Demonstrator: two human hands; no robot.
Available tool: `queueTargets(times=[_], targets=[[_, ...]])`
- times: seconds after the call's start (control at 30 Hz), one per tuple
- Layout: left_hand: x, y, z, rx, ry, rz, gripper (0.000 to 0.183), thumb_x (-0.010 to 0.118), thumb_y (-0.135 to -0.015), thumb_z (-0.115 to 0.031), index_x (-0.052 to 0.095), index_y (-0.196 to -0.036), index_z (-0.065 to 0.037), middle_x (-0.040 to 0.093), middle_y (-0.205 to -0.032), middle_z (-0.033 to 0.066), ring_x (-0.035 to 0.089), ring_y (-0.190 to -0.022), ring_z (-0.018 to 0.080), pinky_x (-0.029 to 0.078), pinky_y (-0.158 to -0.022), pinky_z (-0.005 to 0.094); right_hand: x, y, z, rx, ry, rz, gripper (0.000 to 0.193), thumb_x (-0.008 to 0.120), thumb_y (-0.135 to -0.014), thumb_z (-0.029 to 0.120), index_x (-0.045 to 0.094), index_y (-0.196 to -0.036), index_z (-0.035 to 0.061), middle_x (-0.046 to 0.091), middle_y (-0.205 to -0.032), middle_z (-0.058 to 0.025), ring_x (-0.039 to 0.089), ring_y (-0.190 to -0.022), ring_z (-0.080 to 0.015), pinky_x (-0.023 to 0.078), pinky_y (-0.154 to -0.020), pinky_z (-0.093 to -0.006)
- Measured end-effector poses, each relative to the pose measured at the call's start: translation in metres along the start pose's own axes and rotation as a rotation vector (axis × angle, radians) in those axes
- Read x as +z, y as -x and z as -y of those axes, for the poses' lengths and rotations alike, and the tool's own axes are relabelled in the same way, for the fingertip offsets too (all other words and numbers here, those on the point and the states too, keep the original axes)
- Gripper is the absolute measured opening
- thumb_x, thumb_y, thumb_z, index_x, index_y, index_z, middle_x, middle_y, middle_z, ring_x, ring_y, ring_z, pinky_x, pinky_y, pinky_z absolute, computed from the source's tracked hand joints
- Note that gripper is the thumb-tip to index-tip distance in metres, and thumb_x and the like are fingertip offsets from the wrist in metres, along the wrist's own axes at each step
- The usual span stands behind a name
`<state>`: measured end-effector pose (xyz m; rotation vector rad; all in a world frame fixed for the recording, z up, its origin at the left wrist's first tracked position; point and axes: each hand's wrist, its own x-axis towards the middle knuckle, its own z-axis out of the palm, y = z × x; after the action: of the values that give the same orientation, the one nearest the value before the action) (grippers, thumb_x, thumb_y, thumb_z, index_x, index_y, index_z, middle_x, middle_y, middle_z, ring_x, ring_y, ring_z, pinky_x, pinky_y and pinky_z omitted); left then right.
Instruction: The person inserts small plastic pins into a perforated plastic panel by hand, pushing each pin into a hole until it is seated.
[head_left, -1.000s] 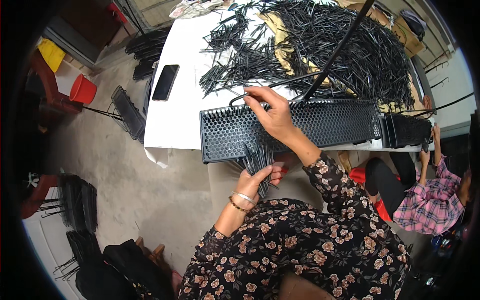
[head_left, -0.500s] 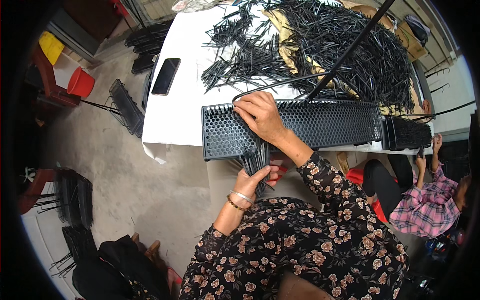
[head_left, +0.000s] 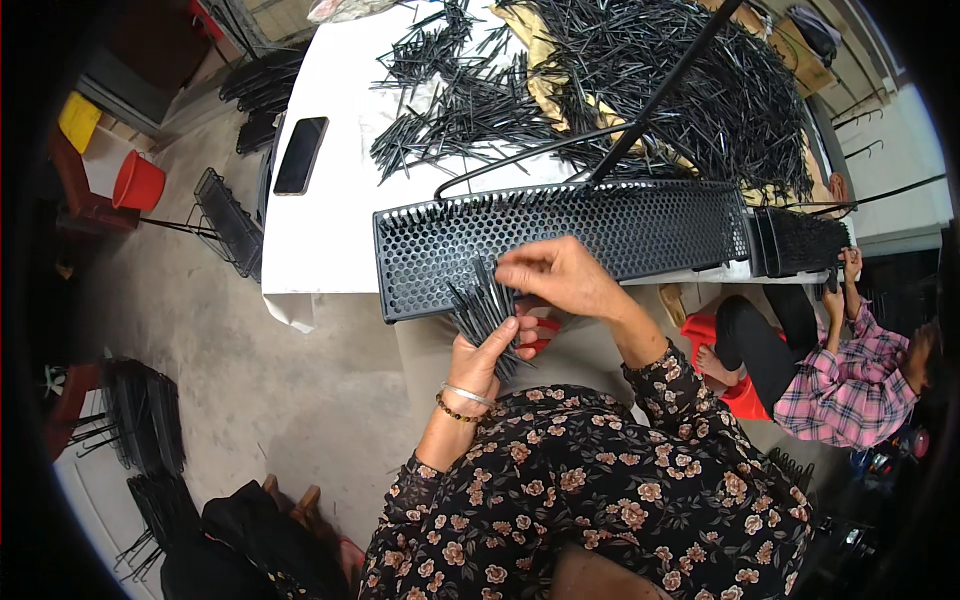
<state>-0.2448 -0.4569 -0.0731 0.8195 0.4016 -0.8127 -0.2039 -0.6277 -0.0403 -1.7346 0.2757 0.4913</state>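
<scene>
A bundle of thin black plastic sticks (head_left: 484, 318) is gripped in my left hand (head_left: 478, 362), their tips fanned out over the near edge of a long black perforated panel (head_left: 430, 262). Beside the top of the bundle is my right hand (head_left: 570, 280), its thumb and fingers curled together. The fingertips are a little blurred, and what they hold, if anything, cannot be made out. Short sticks stand in the holes along the panel's far edge, mostly toward the left and middle. A black metal rod frame (head_left: 612, 160) rises from behind the panel.
A large heap of black sticks (head_left: 680, 90) covers the white table (head_left: 345, 240), partly on yellowish cloth. A phone (head_left: 301, 156) lies at the table's left. On the right, a person in a plaid shirt (head_left: 845, 390) handles another panel (head_left: 800, 240). A red bucket (head_left: 138, 182) stands far left.
My right hand has come from the panel's far-left edge back toward me, to the bundle. The bundle in my left hand fans out more. The whole view has shifted slightly.
</scene>
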Motion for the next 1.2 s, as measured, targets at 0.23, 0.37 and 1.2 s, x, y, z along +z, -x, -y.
queueTargets(times=[0.23,0.37,1.2], targets=[[0.007,0.0,-0.002,-0.004,0.003,-0.044,0.021,0.058,-0.088,-0.01,0.057,-0.105,0.002,0.064,-0.097,0.0145,0.064,-0.085,0.0201,0.057,-0.066,0.0299,0.001,0.005,-0.012,-0.041,-0.107,-0.001,0.024,0.066,-0.083,0.017,0.065,-0.094,-0.0043,0.064,-0.077,-0.0056,0.057,-0.066,-0.0066,0.047,-0.058,-0.0206],[0.0,-0.001,0.006,-0.015,0.059,-0.095,0.023,0.059,-0.087,-0.01,0.055,-0.108,0.0,0.064,-0.098,0.0153,0.065,-0.085,0.0218,0.057,-0.068,0.0323,-0.006,-0.001,0.012,-0.225,-0.136,-0.166,0.017,0.064,-0.085,0.014,0.065,-0.093,-0.0013,0.064,-0.079,-0.0019,0.055,-0.063,-0.004,0.045,-0.055,-0.018],[-0.005,0.0,0.005,-0.058,0.008,-0.035,0.025,0.06,-0.085,-0.006,0.055,-0.108,0.003,0.065,-0.09,0.0126,0.064,-0.075,0.0179,0.056,-0.067,0.0298,0.022,-0.079,0.005,-0.885,0.441,-0.476,0.017,0.067,-0.078,0.014,0.067,-0.093,0.0061,0.067,-0.084,-0.0061,0.061,-0.078,-0.0207,0.044,-0.076,-0.0324]])
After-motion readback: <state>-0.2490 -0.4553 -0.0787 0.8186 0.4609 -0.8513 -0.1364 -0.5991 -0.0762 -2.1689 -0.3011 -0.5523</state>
